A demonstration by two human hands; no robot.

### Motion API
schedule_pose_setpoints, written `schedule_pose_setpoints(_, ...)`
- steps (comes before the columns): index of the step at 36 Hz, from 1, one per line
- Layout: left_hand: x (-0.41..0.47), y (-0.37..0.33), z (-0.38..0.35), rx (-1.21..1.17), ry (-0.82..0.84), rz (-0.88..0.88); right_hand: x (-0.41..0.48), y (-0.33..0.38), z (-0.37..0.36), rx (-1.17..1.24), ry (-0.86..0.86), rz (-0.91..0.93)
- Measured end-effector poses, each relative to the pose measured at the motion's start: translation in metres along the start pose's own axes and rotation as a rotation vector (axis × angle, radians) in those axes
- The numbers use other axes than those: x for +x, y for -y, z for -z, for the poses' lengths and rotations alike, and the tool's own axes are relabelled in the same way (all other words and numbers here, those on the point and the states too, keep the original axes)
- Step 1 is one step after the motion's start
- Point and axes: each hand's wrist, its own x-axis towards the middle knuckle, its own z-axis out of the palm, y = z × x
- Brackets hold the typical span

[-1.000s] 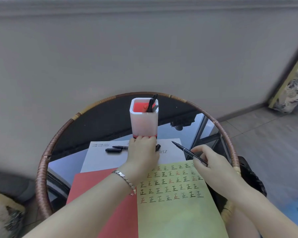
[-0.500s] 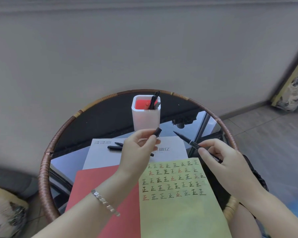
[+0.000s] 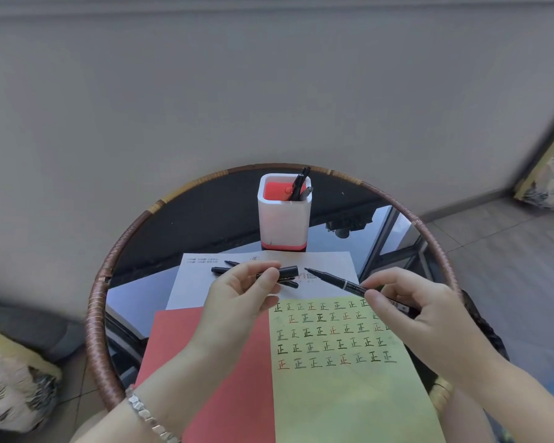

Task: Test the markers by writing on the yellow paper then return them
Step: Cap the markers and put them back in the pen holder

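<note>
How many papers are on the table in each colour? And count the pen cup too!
White paper: 1
Red paper: 1
Yellow paper: 1
Pen cup: 1
Total: 4

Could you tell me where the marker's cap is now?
Head view, centre: the left hand pinches the cap over the white paper, just left of the marker.
</note>
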Motion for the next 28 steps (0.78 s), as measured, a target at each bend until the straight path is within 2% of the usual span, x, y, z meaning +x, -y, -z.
schedule_pose_setpoints(7, -0.004, -0.002, 0.003, 0.033, 0.017, 0.003, 0.001, 0.002, -0.001, -0.018, 0.036, -0.003)
schedule_pose_setpoints(13, -0.01, -0.006, 0.0, 0.22, 0.083, -0.078, 0.0, 0.005, 0.0, -0.113, 0.113, 0.043)
schedule_pose_setpoints(20, -0.012, -0.015, -0.001, -0.02, 0.128, 0.205, 0.0, 0.006, 0.0, -0.192, -0.009, 0.218)
schedule_pose_setpoints(23, -0.016, -0.02, -0.003, -0.087, 0.145, 0.198, 0.0, 0.007, -0.002, -0.26, -0.055, 0.337)
schedule_pose_setpoints(28, -0.019, -0.029, -0.007, -0.086, 0.1, 0.038, -0.001, 0.01, -0.011, -0.319, -0.185, 0.43)
